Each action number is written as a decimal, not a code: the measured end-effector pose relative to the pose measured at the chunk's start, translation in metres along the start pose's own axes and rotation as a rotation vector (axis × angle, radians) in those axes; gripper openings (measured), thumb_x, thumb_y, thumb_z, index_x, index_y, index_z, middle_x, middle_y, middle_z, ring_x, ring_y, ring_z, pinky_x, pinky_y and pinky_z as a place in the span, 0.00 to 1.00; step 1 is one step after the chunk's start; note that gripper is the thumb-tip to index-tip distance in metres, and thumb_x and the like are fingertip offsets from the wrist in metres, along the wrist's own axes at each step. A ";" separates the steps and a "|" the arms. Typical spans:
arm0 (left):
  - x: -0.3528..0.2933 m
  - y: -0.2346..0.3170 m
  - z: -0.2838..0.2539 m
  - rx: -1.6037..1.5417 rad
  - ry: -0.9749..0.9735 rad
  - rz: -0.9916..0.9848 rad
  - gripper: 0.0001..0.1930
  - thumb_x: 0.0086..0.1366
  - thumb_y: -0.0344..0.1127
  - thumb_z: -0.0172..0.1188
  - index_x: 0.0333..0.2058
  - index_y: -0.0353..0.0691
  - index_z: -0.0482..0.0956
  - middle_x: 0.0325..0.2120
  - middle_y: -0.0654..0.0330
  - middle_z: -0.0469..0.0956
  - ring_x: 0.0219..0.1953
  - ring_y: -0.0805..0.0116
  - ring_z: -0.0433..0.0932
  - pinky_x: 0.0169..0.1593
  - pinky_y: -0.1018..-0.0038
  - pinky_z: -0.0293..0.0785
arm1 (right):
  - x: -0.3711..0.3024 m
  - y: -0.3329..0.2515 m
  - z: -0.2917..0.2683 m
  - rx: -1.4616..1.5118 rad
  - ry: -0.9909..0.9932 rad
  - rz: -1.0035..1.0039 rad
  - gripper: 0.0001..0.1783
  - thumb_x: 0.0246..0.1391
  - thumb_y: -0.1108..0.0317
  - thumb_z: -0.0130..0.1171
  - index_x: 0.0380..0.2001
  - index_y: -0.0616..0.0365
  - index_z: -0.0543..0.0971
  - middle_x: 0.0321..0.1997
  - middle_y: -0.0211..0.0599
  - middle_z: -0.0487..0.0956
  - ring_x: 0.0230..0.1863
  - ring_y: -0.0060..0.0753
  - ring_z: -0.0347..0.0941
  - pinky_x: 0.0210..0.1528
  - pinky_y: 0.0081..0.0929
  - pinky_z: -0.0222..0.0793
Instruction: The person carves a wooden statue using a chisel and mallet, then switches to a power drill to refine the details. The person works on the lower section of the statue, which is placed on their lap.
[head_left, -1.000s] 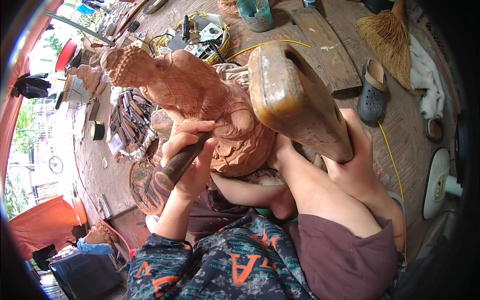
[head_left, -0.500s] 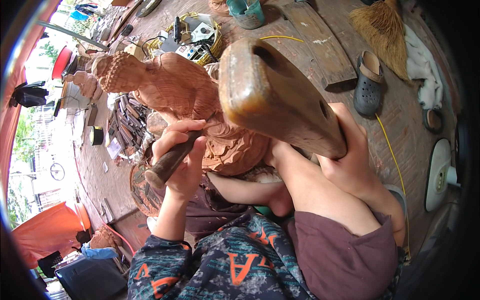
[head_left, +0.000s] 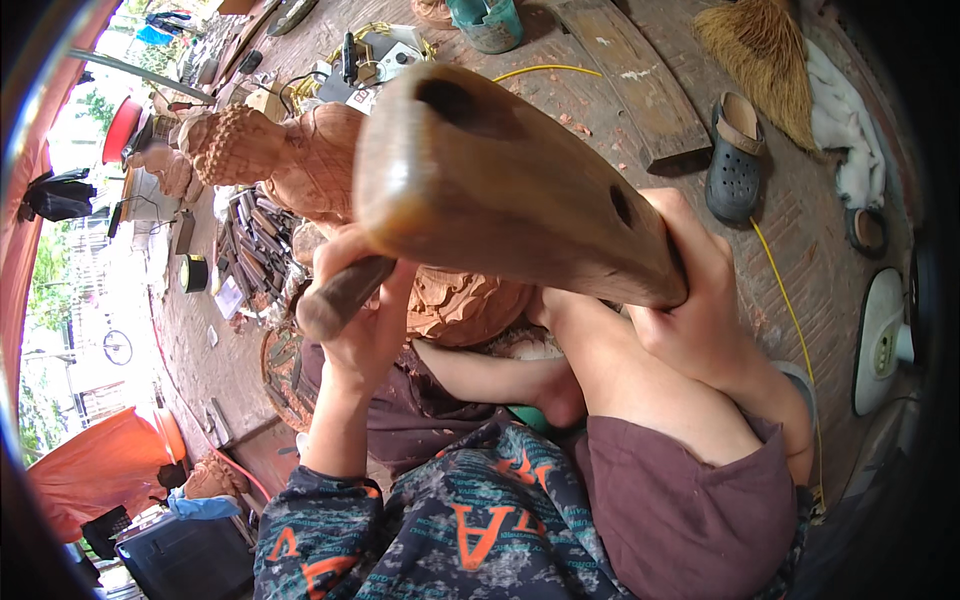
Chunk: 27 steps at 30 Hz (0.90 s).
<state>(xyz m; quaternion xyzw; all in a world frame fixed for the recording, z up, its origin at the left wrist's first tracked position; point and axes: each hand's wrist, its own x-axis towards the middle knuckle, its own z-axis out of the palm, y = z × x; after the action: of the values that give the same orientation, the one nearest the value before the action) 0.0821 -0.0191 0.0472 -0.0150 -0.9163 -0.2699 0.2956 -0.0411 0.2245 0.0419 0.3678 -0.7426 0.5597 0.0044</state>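
My right hand [head_left: 690, 270] grips the narrow end of a thick wooden mallet [head_left: 510, 190], whose broad end reaches left across the middle of the view. My left hand [head_left: 365, 320] is wrapped round the wooden handle of a chisel [head_left: 345, 298]; its blade is hidden behind the mallet's head. Beyond them a reddish carved wooden statue [head_left: 315, 155] lies with its curly-haired head to the left. Its folded carved base [head_left: 465, 305] rests by my legs, and the mallet covers its middle.
Several carving tools [head_left: 255, 245] lie heaped left of the statue. A basket [head_left: 385, 55] with cables, a teal bucket [head_left: 488, 25] and a plank [head_left: 640, 90] are at the back. A clog [head_left: 735, 160], a straw broom [head_left: 760, 65] and a yellow cord [head_left: 780, 275] lie to the right.
The mallet's broad end has swung left toward the chisel and now hides more of the statue and part of my left hand. My left hand has shifted slightly.
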 end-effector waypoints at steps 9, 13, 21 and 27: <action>-0.023 -0.022 -0.001 0.095 0.096 -0.113 0.13 0.55 0.32 0.63 0.39 0.37 0.78 0.35 0.52 0.79 0.37 0.53 0.78 0.41 0.63 0.73 | 0.020 -0.030 -0.019 -0.407 0.023 -0.297 0.22 0.35 0.73 0.65 0.39 0.59 0.73 0.32 0.42 0.76 0.31 0.48 0.75 0.32 0.35 0.70; -0.006 -0.011 -0.007 0.301 -0.220 0.004 0.25 0.56 0.31 0.63 0.53 0.38 0.68 0.47 0.53 0.72 0.49 0.59 0.72 0.54 0.63 0.68 | 0.015 -0.039 -0.024 -0.627 -0.044 -0.257 0.22 0.34 0.75 0.63 0.39 0.59 0.72 0.31 0.41 0.75 0.31 0.49 0.75 0.32 0.36 0.70; 0.023 0.007 0.001 0.213 -0.178 0.098 0.17 0.50 0.28 0.62 0.42 0.39 0.77 0.37 0.52 0.77 0.42 0.53 0.76 0.47 0.62 0.71 | 0.024 -0.041 -0.028 -0.640 -0.058 -0.236 0.15 0.39 0.78 0.58 0.34 0.54 0.69 0.30 0.38 0.74 0.32 0.44 0.75 0.32 0.40 0.70; 0.026 0.013 0.007 0.135 -0.174 0.086 0.13 0.51 0.30 0.60 0.37 0.35 0.75 0.32 0.50 0.75 0.34 0.50 0.75 0.32 0.63 0.73 | 0.016 -0.026 -0.029 -0.266 0.077 -0.192 0.20 0.36 0.75 0.63 0.38 0.58 0.71 0.29 0.44 0.74 0.29 0.53 0.73 0.29 0.39 0.68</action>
<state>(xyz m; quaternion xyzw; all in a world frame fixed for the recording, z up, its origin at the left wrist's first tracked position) 0.0590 -0.0084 0.0631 -0.0574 -0.9531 -0.1923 0.2267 -0.0506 0.2376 0.0808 0.4115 -0.7710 0.4670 0.1349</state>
